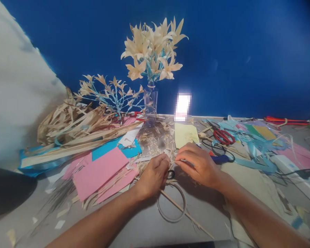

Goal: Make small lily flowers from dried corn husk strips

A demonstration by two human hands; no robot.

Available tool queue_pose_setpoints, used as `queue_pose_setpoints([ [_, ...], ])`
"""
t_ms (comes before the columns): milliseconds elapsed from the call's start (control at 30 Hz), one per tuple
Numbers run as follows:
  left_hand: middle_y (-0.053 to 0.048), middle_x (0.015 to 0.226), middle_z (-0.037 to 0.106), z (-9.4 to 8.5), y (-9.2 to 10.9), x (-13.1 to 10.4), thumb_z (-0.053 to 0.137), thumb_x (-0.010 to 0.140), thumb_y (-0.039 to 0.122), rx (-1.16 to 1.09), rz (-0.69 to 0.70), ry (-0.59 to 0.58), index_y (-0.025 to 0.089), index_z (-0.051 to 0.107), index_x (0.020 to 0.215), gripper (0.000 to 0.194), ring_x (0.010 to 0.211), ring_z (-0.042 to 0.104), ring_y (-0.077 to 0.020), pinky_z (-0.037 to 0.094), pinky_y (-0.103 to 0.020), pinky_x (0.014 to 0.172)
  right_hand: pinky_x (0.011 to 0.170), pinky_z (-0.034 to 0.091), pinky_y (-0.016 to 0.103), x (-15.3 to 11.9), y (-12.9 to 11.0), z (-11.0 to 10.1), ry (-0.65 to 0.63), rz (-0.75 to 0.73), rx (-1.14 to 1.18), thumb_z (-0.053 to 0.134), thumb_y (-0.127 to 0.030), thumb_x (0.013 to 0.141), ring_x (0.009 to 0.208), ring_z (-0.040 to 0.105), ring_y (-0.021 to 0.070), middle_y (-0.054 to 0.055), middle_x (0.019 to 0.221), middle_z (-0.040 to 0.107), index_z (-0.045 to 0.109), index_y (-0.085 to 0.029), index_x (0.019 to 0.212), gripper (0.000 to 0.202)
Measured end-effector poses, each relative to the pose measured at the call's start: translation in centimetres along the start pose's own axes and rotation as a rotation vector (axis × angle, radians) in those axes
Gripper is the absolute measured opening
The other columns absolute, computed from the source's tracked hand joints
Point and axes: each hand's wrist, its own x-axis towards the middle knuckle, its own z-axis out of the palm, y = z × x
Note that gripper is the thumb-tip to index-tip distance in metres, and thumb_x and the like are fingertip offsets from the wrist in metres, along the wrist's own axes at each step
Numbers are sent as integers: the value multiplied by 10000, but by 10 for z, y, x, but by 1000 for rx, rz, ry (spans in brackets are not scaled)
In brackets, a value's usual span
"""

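Note:
My left hand [153, 175] is closed at the middle of the table, its thumb and fingers pressed together round something small and pale that is mostly hidden. Just to its right, my right hand [196, 163] has its thumb and fingertips pinched together; what lies between them is too small to make out. A thin stick [193, 220] runs from under my left hand toward the lower right, across a pale ring [184, 199]. A small black round piece [171, 174] sits between the hands. Beyond my right hand lies a yellow paper [185, 135].
A clear vase [150, 106] of pale flowers stands at the back, beside a branch of smaller flowers [116, 96]. Dried husks [64, 120] and pink paper [100, 174] lie left. Red-handled scissors [223, 136], blue ribbons, cloth [245, 186] and a power strip [294, 175] lie right.

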Motion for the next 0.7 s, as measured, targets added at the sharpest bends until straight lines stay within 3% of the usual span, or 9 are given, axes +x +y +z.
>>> queue_pose_setpoints([
  [100, 95, 480, 312, 1, -2, 2, 549, 872, 486, -29, -31, -73, 231, 382, 636, 386, 385, 248, -66, 201, -205, 386, 722, 496, 345, 1, 0, -1, -2, -28, -32, 521, -186, 977, 827, 601, 211, 89, 883, 685, 663, -188, 930, 150],
  [200, 105, 465, 305, 1, -1, 1, 579, 858, 503, -76, -58, -65, 226, 397, 650, 392, 358, 253, -53, 177, -189, 371, 717, 494, 346, 0, 1, -1, 3, -26, -48, 518, -189, 979, 815, 597, 208, 88, 886, 689, 665, -190, 926, 157],
  [400, 58, 535, 478, -3, 6, 1, 695, 794, 441, -140, -50, -124, 177, 555, 734, 306, 374, 383, -51, 256, -184, 375, 725, 492, 337, -3, 6, -1, 47, 0, -59, 535, -196, 981, 824, 594, 207, 83, 866, 679, 663, -186, 922, 140],
  [533, 49, 507, 498, -4, 8, 0, 716, 788, 409, -127, -35, -184, 165, 587, 732, 281, 388, 427, -68, 345, -201, 411, 742, 499, 333, -4, 8, -1, 63, 34, -39, 531, -221, 988, 834, 612, 202, 81, 875, 683, 668, -193, 944, 146],
  [700, 45, 559, 529, -4, 7, 1, 736, 769, 397, -177, -50, -145, 162, 596, 740, 276, 383, 409, -54, 344, -197, 400, 745, 496, 314, -7, 11, 0, 107, 85, 16, 554, -229, 975, 828, 638, 196, 69, 887, 708, 661, -194, 1024, 123],
])
